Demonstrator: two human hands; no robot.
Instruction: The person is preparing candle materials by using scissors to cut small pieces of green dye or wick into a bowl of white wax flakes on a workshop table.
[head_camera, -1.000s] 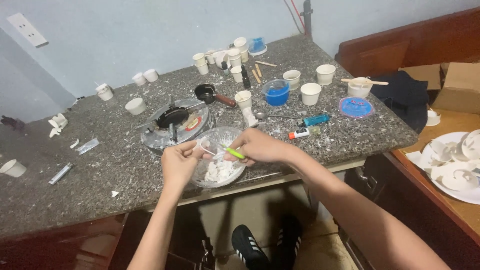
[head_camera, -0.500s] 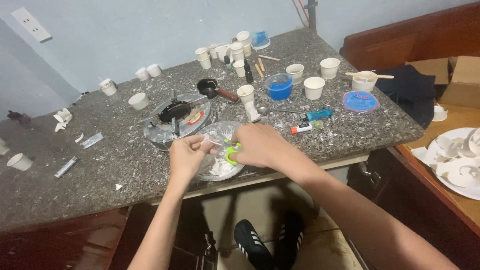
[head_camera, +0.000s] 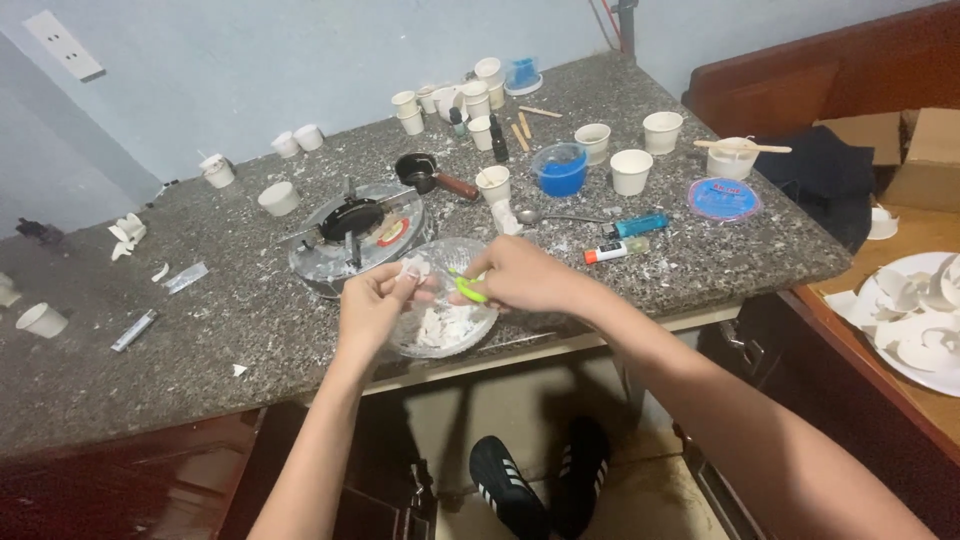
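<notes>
left hand (head_camera: 372, 300): fingers pinch white fragment (head_camera: 413, 268) | right hand (head_camera: 520, 275): fingers grip green tool (head_camera: 467, 289), long axis pointing left toward fragment | both above clear bowl (head_camera: 478, 322) on worktop (head_camera: 250, 330)

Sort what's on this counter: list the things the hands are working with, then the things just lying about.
In use:
left hand holding a white piece
right hand holding a green tool
clear bowl of white scraps under both hands

Lying about:
small stove
blue bowl
white cups
spoon
blue lighter
</notes>
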